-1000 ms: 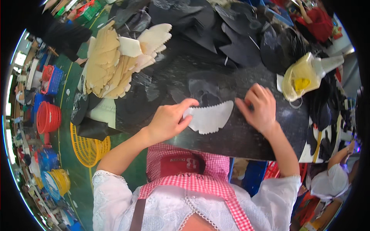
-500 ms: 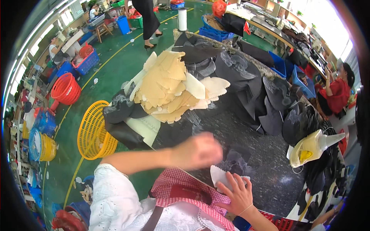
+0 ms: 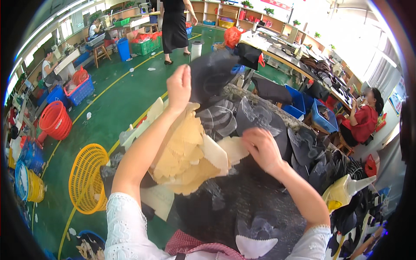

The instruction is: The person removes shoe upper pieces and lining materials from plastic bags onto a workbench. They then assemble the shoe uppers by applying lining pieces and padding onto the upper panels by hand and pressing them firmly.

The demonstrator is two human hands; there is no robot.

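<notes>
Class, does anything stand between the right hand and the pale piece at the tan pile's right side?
Nothing visible does: the right hand meets the right end of the pale piece in this view, though whether they touch cannot be told.

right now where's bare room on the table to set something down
The dark tabletop looks bare between the beige pile and the right forearm, down to the whitish smear above the white toothed piece. It is crowded beyond the right hand, with overlapping black pieces, and around the yellowish bottle at right.
</notes>
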